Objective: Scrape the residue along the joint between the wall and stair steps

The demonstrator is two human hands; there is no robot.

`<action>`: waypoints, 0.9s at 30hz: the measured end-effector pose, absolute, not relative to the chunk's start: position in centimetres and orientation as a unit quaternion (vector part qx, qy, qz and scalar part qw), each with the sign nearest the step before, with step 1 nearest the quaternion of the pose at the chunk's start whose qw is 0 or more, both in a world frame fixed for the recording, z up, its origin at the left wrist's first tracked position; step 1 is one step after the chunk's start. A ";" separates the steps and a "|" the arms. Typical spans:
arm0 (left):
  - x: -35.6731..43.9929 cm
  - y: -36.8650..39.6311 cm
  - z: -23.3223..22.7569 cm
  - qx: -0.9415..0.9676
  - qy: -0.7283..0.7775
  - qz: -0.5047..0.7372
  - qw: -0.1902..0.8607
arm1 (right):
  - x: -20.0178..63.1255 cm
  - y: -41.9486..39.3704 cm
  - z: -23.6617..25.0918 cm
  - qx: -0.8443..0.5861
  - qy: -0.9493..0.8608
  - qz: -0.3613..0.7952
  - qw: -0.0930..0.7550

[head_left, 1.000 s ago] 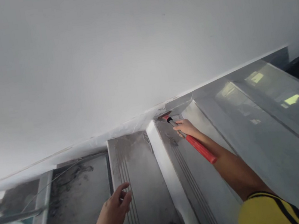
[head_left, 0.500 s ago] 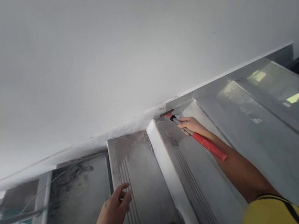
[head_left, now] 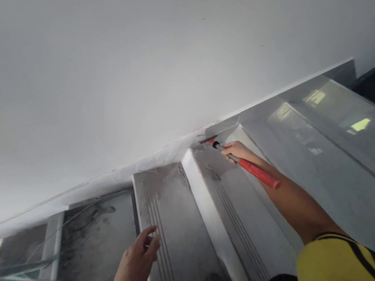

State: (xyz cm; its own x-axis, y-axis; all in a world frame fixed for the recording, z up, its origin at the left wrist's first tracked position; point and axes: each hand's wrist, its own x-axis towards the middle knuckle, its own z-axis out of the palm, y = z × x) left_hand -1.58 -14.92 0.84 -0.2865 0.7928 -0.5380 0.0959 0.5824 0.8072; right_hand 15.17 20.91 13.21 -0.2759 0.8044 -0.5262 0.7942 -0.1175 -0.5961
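Right hand (head_left: 235, 152) grips red-handled scraper (head_left: 248, 167), blade at stair step's (head_left: 231, 190) far wall corner. Left hand (head_left: 139, 262) spread wide, empty, over lower step's edge.

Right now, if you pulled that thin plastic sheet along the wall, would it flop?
Probably floppy: the plastic sheet looks thin and crinkled where it meets the steps. Likely very light. It may tear easily near the red-handled scraper in the right hand.
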 end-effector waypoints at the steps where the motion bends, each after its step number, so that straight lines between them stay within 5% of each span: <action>1: -1.6 -15.0 0.8 0.312 0.727 0.340 0.509 | 15.1 20.8 13.4 -0.601 -0.668 0.439 0.005; 14: -1.4 -16.4 1.6 0.312 0.732 0.342 0.500 | 13.2 22.0 15.3 -0.596 -0.704 0.380 -0.072; 27: -1.6 -16.7 3.1 0.294 0.727 0.360 0.506 | 13.2 21.1 15.1 -0.599 -0.699 0.387 -0.047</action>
State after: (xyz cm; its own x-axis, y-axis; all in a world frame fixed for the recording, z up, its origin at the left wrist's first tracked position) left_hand -1.65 -16.74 3.08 -0.3151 0.7915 -0.5237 0.0630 0.5680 0.8206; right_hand 13.19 21.10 15.15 -0.2784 0.8008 -0.5303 0.8743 -0.0172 -0.4850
